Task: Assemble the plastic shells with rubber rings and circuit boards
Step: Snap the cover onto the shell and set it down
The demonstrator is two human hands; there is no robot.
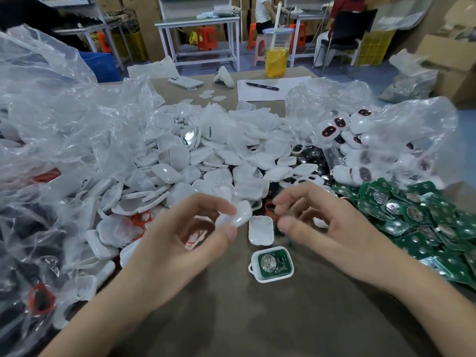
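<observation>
Left hand point(180, 238) pinches shell point(241, 215), right hand point(334, 228) ring point(268, 209); board point(281, 266) print blurred.

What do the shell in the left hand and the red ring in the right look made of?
The shell: likely hard plastic, white, glossy, with highlights on its curved face. The red ring: probably rubber, thin bent loop; blur leaves finish unclear.

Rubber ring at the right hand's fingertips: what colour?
Red. The rubber ring pinched by the right hand shows best in the head view, slightly blurred.
</observation>
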